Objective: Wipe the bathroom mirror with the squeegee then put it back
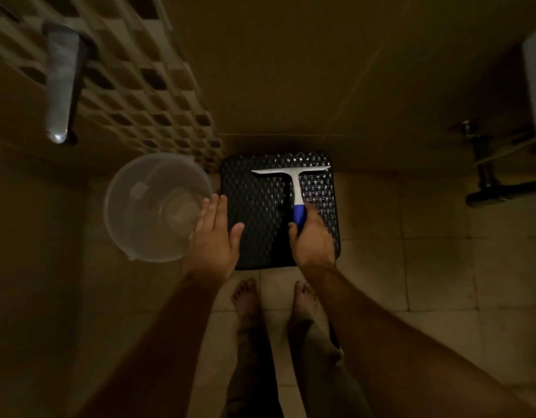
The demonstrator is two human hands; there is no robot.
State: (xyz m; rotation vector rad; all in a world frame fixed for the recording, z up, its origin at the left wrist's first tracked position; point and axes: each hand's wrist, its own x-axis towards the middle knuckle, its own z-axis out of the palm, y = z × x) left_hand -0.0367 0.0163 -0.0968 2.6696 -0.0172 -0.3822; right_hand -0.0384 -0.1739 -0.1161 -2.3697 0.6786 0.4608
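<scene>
A white squeegee (293, 176) with a blue grip lies on top of a black woven stool (260, 206), its blade toward the wall. My right hand (312, 236) grips the blue end of the handle, thumb on its left side. My left hand (214, 233) hovers flat with straight fingers over the stool's left edge, holding nothing. No mirror is in view.
A clear plastic bucket (156, 206) stands on the floor left of the stool. A rolled white towel (60, 82) hangs on the tiled wall at upper left. Dark pipes and a valve (486, 173) sit at right. My bare feet (274, 300) stand just before the stool.
</scene>
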